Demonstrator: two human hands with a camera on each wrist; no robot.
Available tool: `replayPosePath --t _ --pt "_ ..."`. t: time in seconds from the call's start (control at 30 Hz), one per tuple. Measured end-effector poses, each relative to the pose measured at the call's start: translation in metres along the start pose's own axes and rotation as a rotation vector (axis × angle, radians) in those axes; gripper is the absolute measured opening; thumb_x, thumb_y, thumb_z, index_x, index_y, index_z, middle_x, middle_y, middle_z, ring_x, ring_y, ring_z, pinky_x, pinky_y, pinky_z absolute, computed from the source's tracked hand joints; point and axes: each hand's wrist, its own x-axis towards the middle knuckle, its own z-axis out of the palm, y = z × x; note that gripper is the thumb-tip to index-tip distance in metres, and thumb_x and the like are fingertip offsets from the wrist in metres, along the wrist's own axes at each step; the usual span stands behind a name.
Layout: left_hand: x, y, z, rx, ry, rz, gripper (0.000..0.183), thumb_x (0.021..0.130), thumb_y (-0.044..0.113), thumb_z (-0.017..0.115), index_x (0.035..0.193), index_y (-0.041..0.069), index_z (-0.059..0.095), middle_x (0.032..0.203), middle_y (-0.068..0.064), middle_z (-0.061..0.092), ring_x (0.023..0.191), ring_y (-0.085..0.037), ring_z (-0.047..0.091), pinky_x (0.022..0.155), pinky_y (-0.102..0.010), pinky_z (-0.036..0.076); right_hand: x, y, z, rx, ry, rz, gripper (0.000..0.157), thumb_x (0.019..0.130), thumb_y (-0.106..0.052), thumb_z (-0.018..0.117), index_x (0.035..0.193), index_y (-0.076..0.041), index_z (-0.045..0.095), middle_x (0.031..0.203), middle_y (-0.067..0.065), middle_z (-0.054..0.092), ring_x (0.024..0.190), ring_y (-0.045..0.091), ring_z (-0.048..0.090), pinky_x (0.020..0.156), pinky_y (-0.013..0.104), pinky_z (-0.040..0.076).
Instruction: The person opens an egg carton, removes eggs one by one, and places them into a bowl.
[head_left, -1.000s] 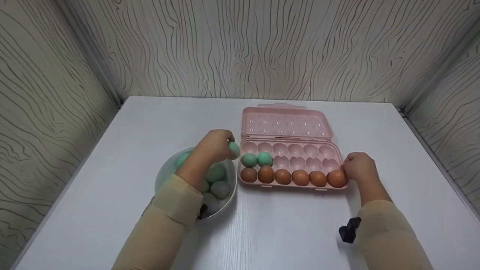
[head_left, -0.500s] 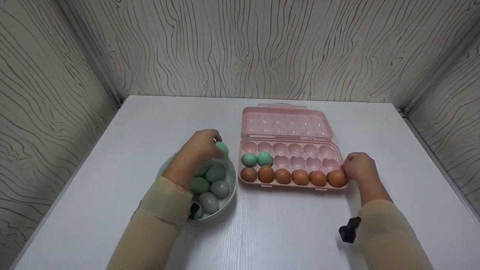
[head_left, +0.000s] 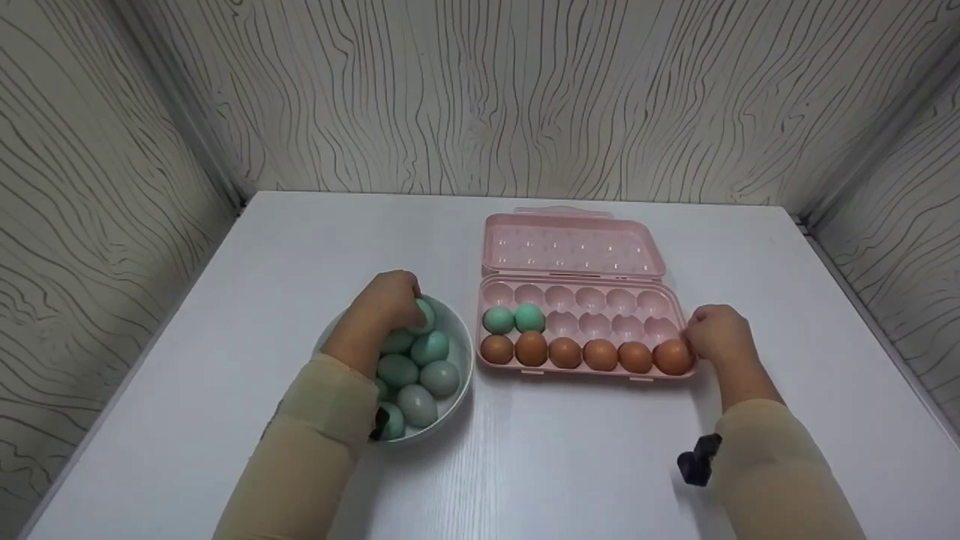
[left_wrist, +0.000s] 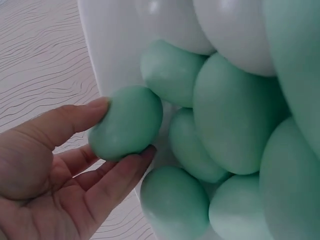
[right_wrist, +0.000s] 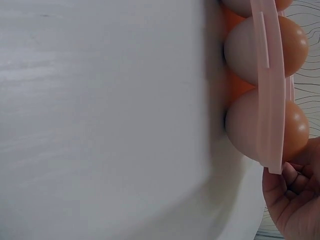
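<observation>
My left hand (head_left: pixel 385 304) is at the far side of the white bowl (head_left: pixel 466 367). It pinches a green egg (left_wrist: pixel 127 122) between thumb and fingertips, as the left wrist view shows. Several green and greyish eggs (head_left: pixel 417 405) lie in the bowl, some hidden under my arm. To the right, a pink egg carton (head_left: pixel 562 247) stands with its lid folded back. Brown eggs (head_left: pixel 601 355) fill its front row, and two green eggs (head_left: pixel 529 317) sit at the left of the middle row. My right hand (head_left: pixel 721 331) grips the carton's right end with curled fingers, beside the last brown egg (right_wrist: pixel 296 131).
A white table (head_left: pixel 570 457) carries the bowl and the carton, which stand close together. Wood-patterned panels (head_left: pixel 480 97) close off the back and both sides. Small black devices (head_left: pixel 697 461) are strapped to both wrists.
My left hand has moved left, away from the carton, and down to the bowl with the green egg in its fingers. The right hand and the carton have stayed in place.
</observation>
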Motion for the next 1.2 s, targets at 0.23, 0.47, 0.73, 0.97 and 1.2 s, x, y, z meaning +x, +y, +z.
replayPosePath --t 0.23,0.47,0.73,0.97,1.2 --pt "0.0013 -0.0008 0.0019 -0.026 0.012 -0.036 0.029 0.075 0.011 0.069 0.100 0.003 0.057 0.098 -0.009 0.059 0.089 -0.025 0.054 0.079 -0.040 0.048 -0.0001 -0.0004 0.0006 0.013 -0.006 0.016 0.013 0.083 -0.007 0.046 0.084 -0.001 0.057 0.074 0.009 0.055 0.068 0.021 0.050 0.057 0.028 0.043" --pt "0.0029 -0.0019 0.0013 -0.019 0.016 -0.040 0.028 0.077 0.013 0.068 0.101 0.004 0.058 0.098 -0.009 0.059 0.089 -0.025 0.054 0.079 -0.040 0.048 0.0011 0.0000 0.0004 0.020 -0.007 0.022 0.010 0.082 -0.007 0.049 0.082 -0.002 0.057 0.073 0.008 0.054 0.069 0.021 0.049 0.057 0.027 0.043" --pt "0.0036 -0.0025 -0.0024 0.009 0.053 -0.016 0.019 0.075 0.005 0.063 0.094 0.003 0.061 0.094 -0.009 0.061 0.085 -0.025 0.055 0.075 -0.039 0.049 -0.0002 -0.0003 0.0006 0.028 -0.004 0.028 0.008 0.082 -0.007 0.051 0.082 -0.001 0.057 0.072 0.008 0.055 0.068 0.020 0.050 0.057 0.027 0.043" --pt "0.0044 0.0014 0.0008 0.016 0.036 -0.065 0.019 0.078 -0.002 0.060 0.096 0.003 0.062 0.096 -0.009 0.061 0.086 -0.023 0.055 0.078 -0.038 0.048 -0.0004 0.0022 0.0000 0.008 0.002 0.014 0.010 0.081 -0.006 0.048 0.079 -0.002 0.057 0.070 0.006 0.056 0.066 0.019 0.051 0.056 0.026 0.043" --pt "0.0030 0.0038 -0.0036 0.028 0.045 -0.055 0.018 0.078 -0.001 0.057 0.095 0.003 0.062 0.096 -0.009 0.061 0.087 -0.023 0.055 0.078 -0.038 0.049 0.0005 0.0012 -0.0005 0.014 -0.006 0.021 0.011 0.082 -0.007 0.047 0.080 -0.002 0.057 0.072 0.007 0.056 0.068 0.020 0.052 0.057 0.027 0.044"
